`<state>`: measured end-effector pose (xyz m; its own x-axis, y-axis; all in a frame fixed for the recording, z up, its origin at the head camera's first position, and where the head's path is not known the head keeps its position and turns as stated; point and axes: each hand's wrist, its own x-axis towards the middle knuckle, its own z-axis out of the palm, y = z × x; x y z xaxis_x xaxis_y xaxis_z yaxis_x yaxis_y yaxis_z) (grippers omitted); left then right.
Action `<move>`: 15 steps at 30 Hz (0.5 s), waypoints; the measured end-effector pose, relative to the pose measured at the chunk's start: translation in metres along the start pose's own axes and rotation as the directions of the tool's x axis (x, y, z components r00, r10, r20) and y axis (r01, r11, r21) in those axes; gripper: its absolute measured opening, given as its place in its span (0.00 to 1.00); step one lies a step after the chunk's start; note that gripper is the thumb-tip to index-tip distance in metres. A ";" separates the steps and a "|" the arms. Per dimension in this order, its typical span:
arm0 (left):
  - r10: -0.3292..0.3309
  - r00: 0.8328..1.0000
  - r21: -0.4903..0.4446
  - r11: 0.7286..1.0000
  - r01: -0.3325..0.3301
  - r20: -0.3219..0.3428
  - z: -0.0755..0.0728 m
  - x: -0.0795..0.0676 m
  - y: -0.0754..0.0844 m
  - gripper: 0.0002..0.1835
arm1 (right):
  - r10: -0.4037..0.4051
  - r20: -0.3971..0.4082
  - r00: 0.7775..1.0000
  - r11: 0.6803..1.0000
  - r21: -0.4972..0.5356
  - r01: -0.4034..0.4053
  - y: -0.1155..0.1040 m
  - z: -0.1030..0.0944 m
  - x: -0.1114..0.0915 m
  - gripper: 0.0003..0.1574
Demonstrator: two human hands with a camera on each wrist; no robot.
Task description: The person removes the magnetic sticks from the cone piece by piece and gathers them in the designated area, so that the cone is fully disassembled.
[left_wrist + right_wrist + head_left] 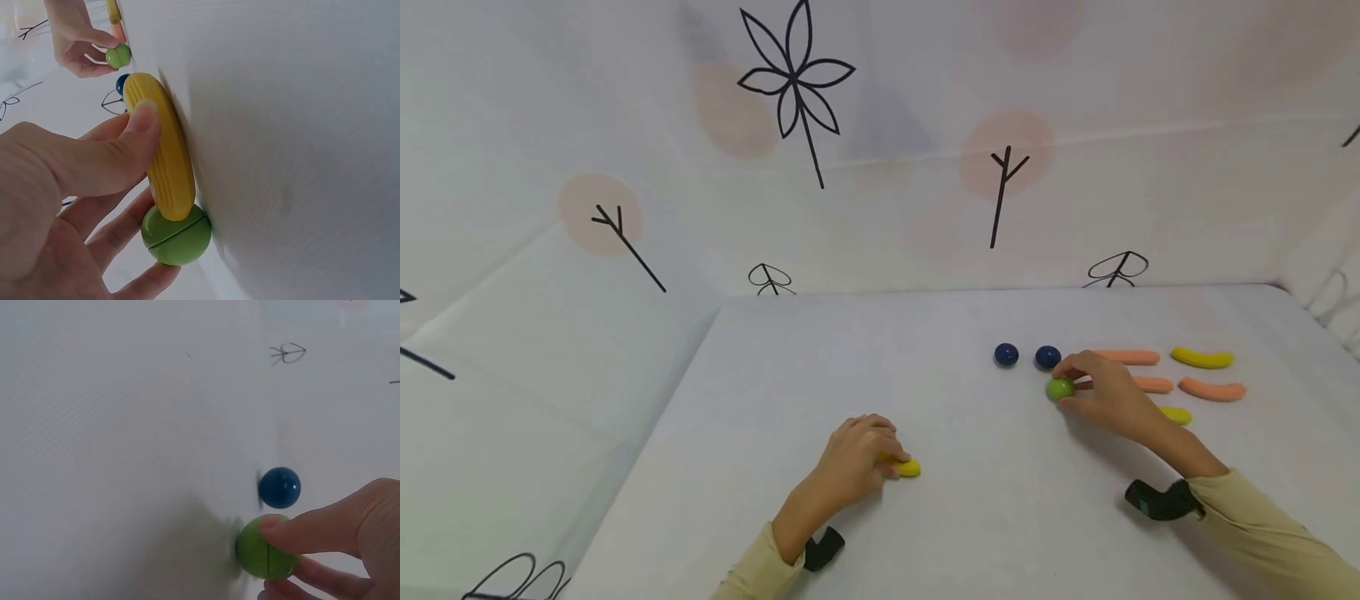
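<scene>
My left hand (856, 458) is low over the white table, left of centre. Its thumb presses a grooved, slightly curved yellow piece (167, 150) against the fingers. Under the lower end of that piece, in the left wrist view, a green ball (178, 239) with a seam line sits against the other fingers. The head view hides this ball beneath the hand. Farther right, my right hand (1112, 400) pinches another green ball (1060, 389) between thumb and fingers, right at the tabletop. Two dark blue balls (1007, 355) lie just behind it.
Beside and behind the right hand lie straight orange sticks (1131, 357), a curved orange piece (1213, 391), a curved yellow piece (1202, 358) and another yellow piece (1177, 415), partly covered by the wrist. White cloth walls (895, 225) with plant drawings enclose the table (985, 533).
</scene>
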<state>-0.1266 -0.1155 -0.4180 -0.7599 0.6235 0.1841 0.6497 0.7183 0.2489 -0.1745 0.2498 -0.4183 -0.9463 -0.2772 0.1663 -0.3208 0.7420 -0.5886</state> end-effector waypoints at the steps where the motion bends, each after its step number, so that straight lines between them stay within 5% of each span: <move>1: 0.002 1.000 -0.003 1.000 -0.001 0.007 0.000 0.001 0.000 0.10 | 0.001 0.001 1.000 1.000 -0.003 -0.001 0.000 -0.001 -0.001 0.19; 9: -0.003 1.000 -0.051 0.999 0.004 0.023 0.001 0.000 -0.005 0.10 | -0.021 -0.049 0.999 1.000 -0.015 0.020 -0.020 0.002 -0.005 0.16; 15: -0.081 0.996 -0.129 0.988 0.085 0.034 -0.006 -0.004 -0.008 0.15 | -0.149 -0.041 0.988 0.987 0.055 0.151 -0.059 0.023 -0.002 0.14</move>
<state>-0.1289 -0.1260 -0.4154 -0.8088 0.5734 0.1306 0.5745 0.7228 0.3840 -0.1529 0.1926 -0.4019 -0.8889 -0.3595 0.2841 -0.4573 0.6572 -0.5991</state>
